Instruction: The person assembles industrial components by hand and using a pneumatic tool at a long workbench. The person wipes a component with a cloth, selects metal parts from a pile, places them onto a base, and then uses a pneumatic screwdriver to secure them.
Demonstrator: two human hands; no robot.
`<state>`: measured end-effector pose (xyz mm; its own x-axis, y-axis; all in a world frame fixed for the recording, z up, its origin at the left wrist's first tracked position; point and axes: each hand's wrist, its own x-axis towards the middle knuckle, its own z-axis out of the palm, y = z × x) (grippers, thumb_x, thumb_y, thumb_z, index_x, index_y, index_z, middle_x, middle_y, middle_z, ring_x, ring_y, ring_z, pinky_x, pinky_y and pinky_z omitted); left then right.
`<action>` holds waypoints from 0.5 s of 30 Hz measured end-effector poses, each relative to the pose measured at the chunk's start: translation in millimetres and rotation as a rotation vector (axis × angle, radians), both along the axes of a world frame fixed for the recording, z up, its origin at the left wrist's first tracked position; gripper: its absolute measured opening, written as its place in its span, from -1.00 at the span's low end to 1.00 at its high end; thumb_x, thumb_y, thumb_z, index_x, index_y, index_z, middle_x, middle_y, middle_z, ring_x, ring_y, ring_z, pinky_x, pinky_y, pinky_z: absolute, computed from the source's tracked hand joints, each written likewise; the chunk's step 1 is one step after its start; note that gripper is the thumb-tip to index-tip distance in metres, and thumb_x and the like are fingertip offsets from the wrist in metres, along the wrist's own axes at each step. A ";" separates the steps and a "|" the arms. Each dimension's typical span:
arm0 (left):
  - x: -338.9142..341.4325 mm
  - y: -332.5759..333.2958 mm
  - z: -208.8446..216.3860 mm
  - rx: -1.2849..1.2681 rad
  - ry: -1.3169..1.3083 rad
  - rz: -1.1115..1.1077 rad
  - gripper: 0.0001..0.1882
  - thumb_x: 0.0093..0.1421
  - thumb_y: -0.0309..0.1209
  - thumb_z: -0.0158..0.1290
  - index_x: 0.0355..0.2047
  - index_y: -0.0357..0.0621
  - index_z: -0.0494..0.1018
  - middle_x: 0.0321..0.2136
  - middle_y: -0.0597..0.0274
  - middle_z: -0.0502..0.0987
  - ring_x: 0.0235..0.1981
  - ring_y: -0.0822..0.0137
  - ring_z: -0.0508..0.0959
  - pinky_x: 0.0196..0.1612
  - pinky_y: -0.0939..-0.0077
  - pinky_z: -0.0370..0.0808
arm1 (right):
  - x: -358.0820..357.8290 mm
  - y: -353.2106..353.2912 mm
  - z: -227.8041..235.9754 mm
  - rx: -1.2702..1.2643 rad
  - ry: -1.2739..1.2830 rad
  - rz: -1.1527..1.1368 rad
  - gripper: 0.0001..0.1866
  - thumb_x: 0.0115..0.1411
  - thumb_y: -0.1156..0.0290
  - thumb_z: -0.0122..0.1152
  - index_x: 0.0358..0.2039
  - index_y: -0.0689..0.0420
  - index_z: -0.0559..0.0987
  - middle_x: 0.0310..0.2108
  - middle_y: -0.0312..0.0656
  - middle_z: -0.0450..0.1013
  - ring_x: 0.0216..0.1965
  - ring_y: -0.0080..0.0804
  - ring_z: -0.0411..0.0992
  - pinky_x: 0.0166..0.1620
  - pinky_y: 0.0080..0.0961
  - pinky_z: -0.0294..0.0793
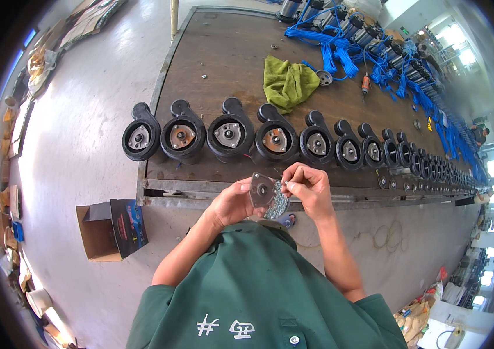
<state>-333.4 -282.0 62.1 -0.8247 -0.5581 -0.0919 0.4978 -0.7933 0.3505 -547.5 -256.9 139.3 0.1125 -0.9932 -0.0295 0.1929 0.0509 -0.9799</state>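
My left hand (230,203) is closed on the edge of a roughly triangular grey metal plate (262,189) with a round hole or hub at its centre. Beside it, my right hand (312,189) pinches a small shiny metal piece (284,184), too small to name. Just below both hands sits a heap of small silvery screws or similar fasteners (280,207); what holds them is mostly hidden. In front of my hands, along the table's near edge, runs a row of black round housings (230,148), the nearer ones showing triangular plates inside.
On the brown table (223,58) lie a green cloth (287,84), an orange-handled tool (365,85) and bundled blue cables (334,43), with metal cylinders behind. An open cardboard box (97,241) stands on the floor at left. A person (480,135) is far right.
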 end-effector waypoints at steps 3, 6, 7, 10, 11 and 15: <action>1.2 -0.8 -3.6 0.008 0.059 0.027 -0.36 0.23 -0.07 0.13 0.20 -0.20 0.36 -0.06 0.15 0.54 -0.14 0.26 0.55 -0.19 0.37 0.54 | 5.4 9.8 12.0 0.033 0.076 0.002 -0.85 0.07 0.67 0.30 -0.56 0.26 0.50 -0.31 -0.14 0.52 -0.39 -0.59 0.48 -0.29 -0.65 0.49; -1.1 -1.3 -7.8 -0.008 0.092 0.044 -0.37 0.24 -0.08 0.13 0.21 -0.19 0.34 -0.08 0.17 0.54 -0.15 0.29 0.55 -0.21 0.39 0.53 | 22.9 16.8 19.8 -0.021 0.297 -0.091 -0.87 0.03 0.67 0.40 -0.47 0.29 0.58 -0.34 -0.21 0.56 -0.39 -0.62 0.53 -0.31 -0.68 0.52; -2.1 -0.4 -6.9 -0.005 0.069 0.061 -0.36 0.24 -0.08 0.13 0.22 -0.18 0.34 -0.08 0.18 0.54 -0.15 0.30 0.55 -0.21 0.39 0.52 | 26.0 16.4 20.3 -0.222 0.474 -0.090 -0.85 0.02 0.66 0.45 -0.38 0.27 0.64 -0.36 -0.24 0.58 -0.40 -0.62 0.56 -0.32 -0.69 0.55; -5.4 1.8 -0.9 0.001 0.032 0.092 -0.36 0.24 -0.08 0.14 0.22 -0.16 0.33 -0.08 0.19 0.54 -0.16 0.32 0.55 -0.20 0.41 0.52 | 32.9 22.1 16.5 -0.424 0.709 -0.039 -0.82 0.02 0.60 0.45 -0.31 0.21 0.69 -0.33 -0.21 0.58 -0.37 -0.36 0.60 -0.31 -0.47 0.59; -5.2 2.4 -0.6 0.001 0.037 0.088 -0.36 0.24 -0.09 0.14 0.23 -0.16 0.32 -0.07 0.19 0.54 -0.15 0.32 0.55 -0.18 0.40 0.53 | 34.5 22.9 16.0 -0.477 0.743 -0.027 -0.81 0.02 0.59 0.43 -0.30 0.21 0.69 -0.34 -0.20 0.57 -0.36 -0.27 0.58 -0.29 -0.41 0.58; -9.7 4.9 -6.7 -0.013 0.051 0.137 -0.38 0.27 -0.14 0.13 0.24 -0.18 0.31 -0.01 0.17 0.54 -0.07 0.31 0.57 -0.06 0.34 0.56 | 36.6 25.5 12.0 -0.598 0.898 -0.048 -0.79 0.01 0.58 0.41 -0.27 0.20 0.69 -0.34 -0.21 0.57 -0.35 -0.24 0.56 -0.29 -0.40 0.59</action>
